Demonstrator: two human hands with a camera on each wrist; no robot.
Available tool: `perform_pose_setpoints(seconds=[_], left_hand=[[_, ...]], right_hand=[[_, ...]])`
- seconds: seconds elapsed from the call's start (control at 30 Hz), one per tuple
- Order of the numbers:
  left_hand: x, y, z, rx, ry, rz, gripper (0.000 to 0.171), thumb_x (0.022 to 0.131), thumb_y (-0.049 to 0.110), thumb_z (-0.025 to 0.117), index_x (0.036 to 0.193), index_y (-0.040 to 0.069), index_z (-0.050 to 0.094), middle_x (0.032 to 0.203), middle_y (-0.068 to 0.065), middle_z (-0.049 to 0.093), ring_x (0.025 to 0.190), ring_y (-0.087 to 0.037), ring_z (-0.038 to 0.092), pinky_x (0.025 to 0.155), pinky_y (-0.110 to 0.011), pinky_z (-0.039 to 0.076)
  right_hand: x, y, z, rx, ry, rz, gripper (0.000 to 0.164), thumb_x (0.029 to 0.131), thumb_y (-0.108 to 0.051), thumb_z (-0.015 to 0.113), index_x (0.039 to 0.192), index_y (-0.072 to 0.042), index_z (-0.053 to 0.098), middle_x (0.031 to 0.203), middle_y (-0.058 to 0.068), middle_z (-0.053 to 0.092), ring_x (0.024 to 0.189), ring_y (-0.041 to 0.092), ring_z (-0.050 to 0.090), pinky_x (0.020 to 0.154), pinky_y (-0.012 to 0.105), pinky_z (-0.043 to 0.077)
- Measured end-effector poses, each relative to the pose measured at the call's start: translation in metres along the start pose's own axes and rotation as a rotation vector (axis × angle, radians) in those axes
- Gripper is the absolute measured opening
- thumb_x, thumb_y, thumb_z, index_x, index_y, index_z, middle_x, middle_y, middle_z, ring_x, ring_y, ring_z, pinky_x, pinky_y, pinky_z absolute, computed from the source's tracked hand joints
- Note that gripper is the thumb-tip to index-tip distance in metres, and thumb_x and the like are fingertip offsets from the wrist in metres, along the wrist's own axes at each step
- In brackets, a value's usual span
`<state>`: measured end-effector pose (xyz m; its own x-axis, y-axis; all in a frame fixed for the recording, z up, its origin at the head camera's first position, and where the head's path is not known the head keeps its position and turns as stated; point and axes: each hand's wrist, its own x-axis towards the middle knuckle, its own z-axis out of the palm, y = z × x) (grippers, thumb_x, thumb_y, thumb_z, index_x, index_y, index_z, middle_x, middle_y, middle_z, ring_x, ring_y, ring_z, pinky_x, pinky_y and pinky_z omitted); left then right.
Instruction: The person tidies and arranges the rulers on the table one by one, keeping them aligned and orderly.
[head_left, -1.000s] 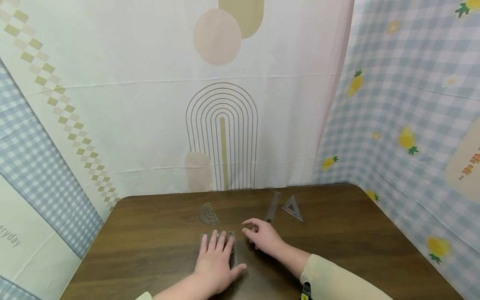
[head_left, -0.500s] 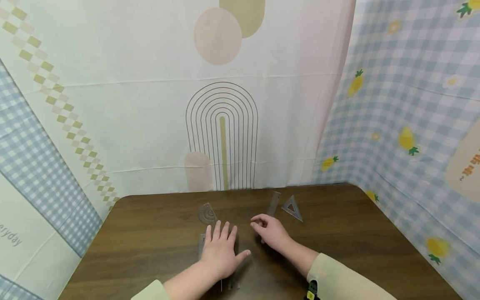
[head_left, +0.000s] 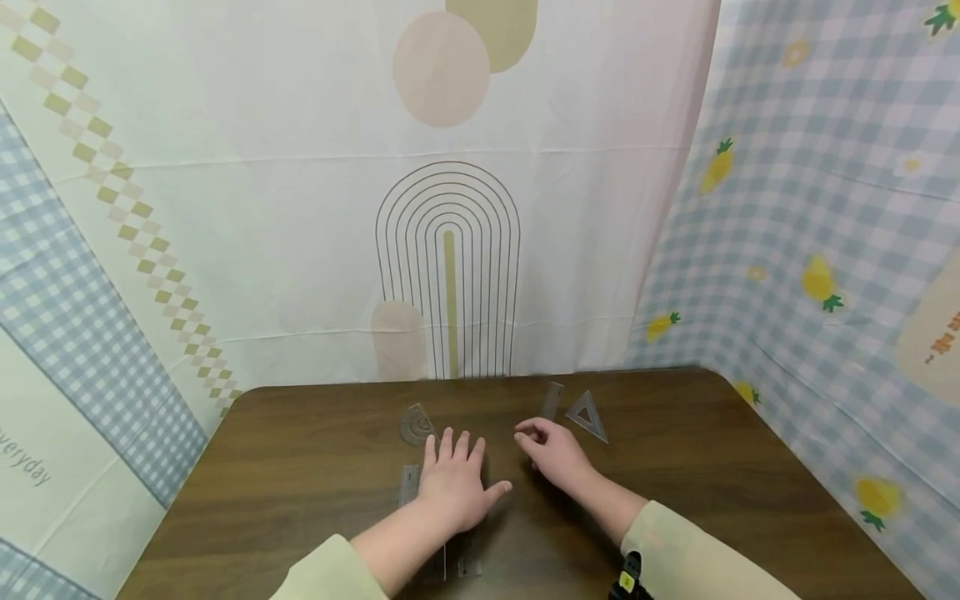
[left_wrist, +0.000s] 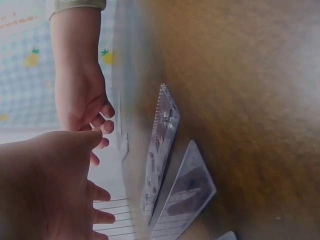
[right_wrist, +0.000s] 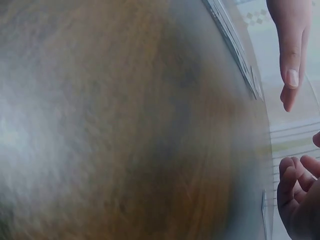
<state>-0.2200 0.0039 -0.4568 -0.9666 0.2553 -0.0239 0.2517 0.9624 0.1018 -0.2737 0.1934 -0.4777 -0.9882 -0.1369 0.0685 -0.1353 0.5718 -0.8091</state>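
Note:
My left hand (head_left: 456, 483) hovers over the table, fingers spread and straight, holding nothing. Beneath it lie clear plastic pieces, partly hidden by the hand and forearm. One is a clear ruler (left_wrist: 159, 155) with tick marks; beside it in the left wrist view is a flat clear plate (left_wrist: 187, 190). The end of a clear strip (head_left: 408, 479) shows left of the hand in the head view. My right hand (head_left: 557, 454) has loosely curled fingers and nothing in them. It overlaps the near end of another clear ruler (head_left: 552, 400). A clear set square (head_left: 587, 416) lies to its right.
A clear protractor (head_left: 415, 423) lies just beyond the left fingertips. The brown wooden table (head_left: 300, 467) ends at a patterned cloth (head_left: 300, 250) at the back, with a checked cloth (head_left: 795, 208) on the right.
My left hand has lifted off the clear pieces and moved forward and to the right, uncovering parts of them. The right hand has shifted right, over the far ruler's near end.

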Motion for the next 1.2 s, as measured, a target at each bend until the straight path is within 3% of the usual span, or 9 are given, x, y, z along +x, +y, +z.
perform_pose_setpoints(seconds=[0.83,1.2], left_hand=[[0.036,0.026,0.002,0.052,-0.067,-0.047,0.082,0.092,0.074,0.042,0.152,0.019,0.043,0.155,-0.01,0.04,0.147,-0.037,0.025,0.117,-0.058,0.013],[0.055,0.04,0.004,0.058,-0.098,-0.081,0.081,0.092,0.073,0.042,0.153,0.02,0.041,0.158,-0.009,0.035,0.148,-0.036,0.022,0.117,-0.057,0.016]], right_hand=[[0.028,0.019,-0.028,-0.117,0.095,0.075,0.026,0.098,-0.03,0.062,0.114,-0.012,0.07,0.088,0.0,0.064,0.064,0.015,0.058,0.062,0.032,0.049],[0.042,0.029,-0.04,-0.23,0.128,0.016,0.022,0.097,-0.029,0.063,0.108,-0.012,0.072,0.093,-0.001,0.067,0.088,0.019,0.061,0.08,0.041,0.05]])
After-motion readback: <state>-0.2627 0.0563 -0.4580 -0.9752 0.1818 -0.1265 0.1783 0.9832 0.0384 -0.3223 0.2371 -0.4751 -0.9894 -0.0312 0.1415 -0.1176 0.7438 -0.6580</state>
